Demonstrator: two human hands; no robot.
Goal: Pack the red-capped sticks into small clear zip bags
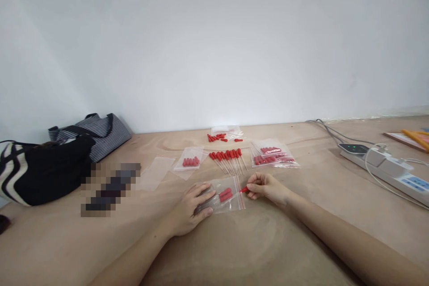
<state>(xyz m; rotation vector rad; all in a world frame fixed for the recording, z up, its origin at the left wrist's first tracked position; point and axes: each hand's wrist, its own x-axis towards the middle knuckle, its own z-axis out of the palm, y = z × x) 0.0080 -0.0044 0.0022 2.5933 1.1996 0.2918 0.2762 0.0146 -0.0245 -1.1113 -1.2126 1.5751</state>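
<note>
My left hand [197, 208] lies with spread fingers on the closed end of a clear zip bag [231, 205], pressing it to the table. Red-capped pieces [225, 195] show inside that bag. At the bag's red-lined mouth, my right hand [259, 186] pinches a red-capped dropper [244, 189] whose thin clear stem points left into the opening. Beyond the bag, several red-capped droppers [228, 155] are fanned out in a row. A bag with red caps [190, 161] lies to their left, and filled bags [273, 155] are stacked to their right.
Loose red-capped pieces [217, 137] and clear stems lie near the wall. An empty bag [157, 172] is at the left, beside a blurred dark object [112, 187] and a black bag [53, 172]. A power strip [395, 174] with cables sits at the right.
</note>
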